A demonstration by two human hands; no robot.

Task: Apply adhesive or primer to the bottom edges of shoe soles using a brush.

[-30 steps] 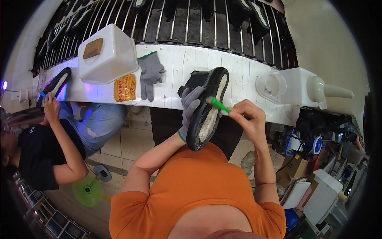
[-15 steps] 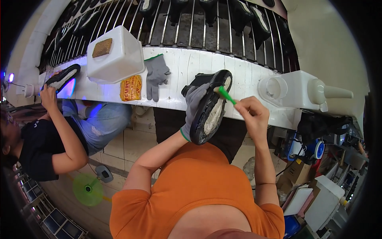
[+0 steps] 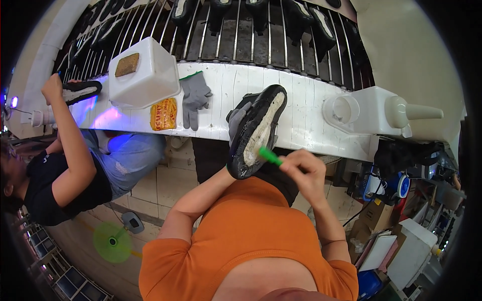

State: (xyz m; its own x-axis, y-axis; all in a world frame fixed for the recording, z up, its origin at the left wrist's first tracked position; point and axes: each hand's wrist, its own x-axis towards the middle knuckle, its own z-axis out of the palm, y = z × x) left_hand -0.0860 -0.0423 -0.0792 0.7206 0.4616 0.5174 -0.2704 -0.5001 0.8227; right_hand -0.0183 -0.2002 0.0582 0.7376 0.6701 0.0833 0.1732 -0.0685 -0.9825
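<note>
Over the near edge of the white tabletop (image 3: 301,108), a black shoe (image 3: 257,129) stands slanted, its sole with a pale strip facing the wearer. The gloved left hand (image 3: 237,121) lies along the shoe's left side, its grip wrapped around the upper and partly hidden behind the sole. To the shoe's right, the right hand (image 3: 305,169) pinches a green-handled brush (image 3: 271,156), its head at the near part of the pale strip.

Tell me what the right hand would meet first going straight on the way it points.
The right hand, led by its green brush, would probably meet the black shoe's underside first; whether the brush touches it is unclear.
</note>
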